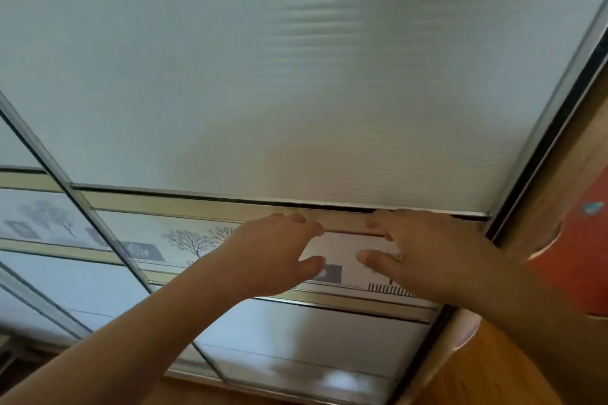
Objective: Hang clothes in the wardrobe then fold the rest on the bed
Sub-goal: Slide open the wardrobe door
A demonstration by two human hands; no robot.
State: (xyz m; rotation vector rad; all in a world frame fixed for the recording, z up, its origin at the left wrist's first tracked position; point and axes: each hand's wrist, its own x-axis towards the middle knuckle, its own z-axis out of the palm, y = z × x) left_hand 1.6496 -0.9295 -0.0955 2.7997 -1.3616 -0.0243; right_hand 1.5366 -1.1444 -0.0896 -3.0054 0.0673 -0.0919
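Observation:
The wardrobe's sliding door [296, 76] fills most of the view, a frosted pale panel in a metal frame with a printed band of trees [184, 240] across its middle. My left hand [273, 253] and my right hand [418, 253] rest flat against that band, fingers spread, fingertips at the beige rail just under the frosted panel. Neither hand holds anything. The door stands shut against its right frame. No clothes show.
A second sliding door [33, 217] overlaps at the left. The wooden side frame of the wardrobe [559, 174] runs down the right, with an orange-red surface [585, 256] beyond it. Wooden floor [487, 378] lies at the bottom right.

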